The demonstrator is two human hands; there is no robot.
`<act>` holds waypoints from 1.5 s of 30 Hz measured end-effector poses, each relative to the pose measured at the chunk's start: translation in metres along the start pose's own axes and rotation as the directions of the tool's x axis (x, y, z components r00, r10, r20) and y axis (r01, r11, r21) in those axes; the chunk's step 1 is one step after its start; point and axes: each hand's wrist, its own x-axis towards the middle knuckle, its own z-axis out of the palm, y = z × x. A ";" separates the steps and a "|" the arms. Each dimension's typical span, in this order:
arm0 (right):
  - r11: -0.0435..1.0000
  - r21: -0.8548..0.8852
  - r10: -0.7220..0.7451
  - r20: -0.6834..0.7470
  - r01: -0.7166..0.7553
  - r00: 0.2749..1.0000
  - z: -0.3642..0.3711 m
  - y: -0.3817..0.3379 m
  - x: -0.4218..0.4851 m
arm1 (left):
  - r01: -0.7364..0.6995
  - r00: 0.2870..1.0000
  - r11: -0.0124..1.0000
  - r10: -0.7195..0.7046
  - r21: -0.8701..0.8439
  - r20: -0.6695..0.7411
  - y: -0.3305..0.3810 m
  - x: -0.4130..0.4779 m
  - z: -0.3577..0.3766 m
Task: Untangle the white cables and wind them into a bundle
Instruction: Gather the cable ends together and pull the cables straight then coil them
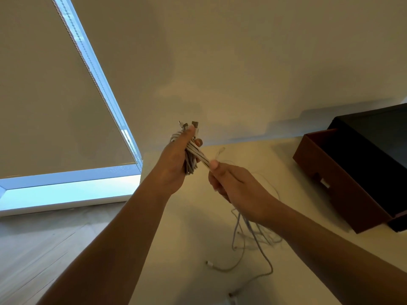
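Observation:
My left hand (176, 159) grips a wound bundle of white cables (191, 160) held up above the table, thumb pressed along its top where several plugs stick out. My right hand (233, 183) pinches the strands running out of the bundle, pulled taut between the two hands. Below my right hand the loose ends of the white cables (253, 236) hang down and lie tangled on the cream table (187, 249), with one plug end lying near the front.
A brown open box (343, 183) with a dark lid stands on the table at the right. A window with a drawn blind (55, 95) and its sill fill the left. Wooden floor shows at the lower left.

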 end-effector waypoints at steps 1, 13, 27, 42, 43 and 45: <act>1.000 0.011 0.005 0.004 -0.005 1.000 0.001 0.002 -0.001 | -0.003 1.000 1.000 0.003 -0.018 0.013 0.001 0.000 0.001; 0.923 0.326 0.219 -0.010 -0.204 0.976 -0.022 0.037 0.020 | 0.076 0.930 0.997 -0.079 0.022 0.359 -0.001 -0.020 0.003; 0.780 0.551 0.112 0.343 -0.297 0.932 -0.043 0.012 0.021 | 0.178 0.773 0.971 -0.237 0.157 0.589 -0.026 -0.035 0.010; 0.743 0.573 0.248 0.245 -0.346 0.937 -0.030 0.044 0.012 | 0.065 0.911 0.983 -0.128 0.171 0.393 -0.014 -0.020 0.011; 0.759 0.520 0.282 0.282 -0.393 0.917 -0.028 0.046 0.010 | 0.052 0.917 0.985 -0.113 0.166 0.383 -0.013 -0.019 0.011; 0.790 0.428 0.307 0.343 -0.439 0.888 -0.023 0.044 0.005 | 0.021 0.925 0.987 -0.081 0.161 0.371 -0.010 -0.018 0.012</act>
